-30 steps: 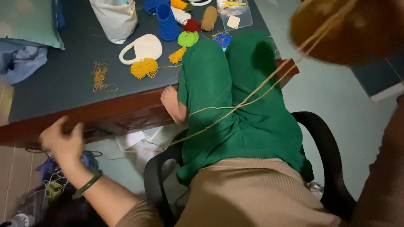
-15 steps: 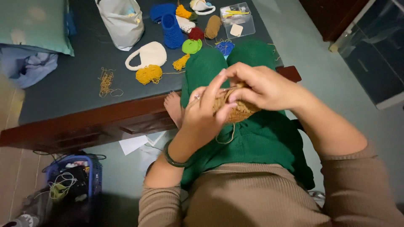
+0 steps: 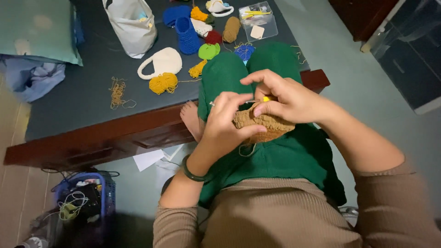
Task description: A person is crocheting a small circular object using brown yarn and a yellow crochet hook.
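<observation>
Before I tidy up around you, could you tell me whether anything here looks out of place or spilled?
Little stands out. A loose tangle of yellow yarn lies on the dark tabletop, apart from the yellow yarn ball. White papers lie on the floor under the table edge. Both hands hold the brown crochet piece.

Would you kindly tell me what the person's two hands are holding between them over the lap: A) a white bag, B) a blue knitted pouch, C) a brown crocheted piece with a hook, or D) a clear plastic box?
C: the left hand and right hand pinch a brown crocheted piece, with a yellow-handled crochet hook in the right.
</observation>
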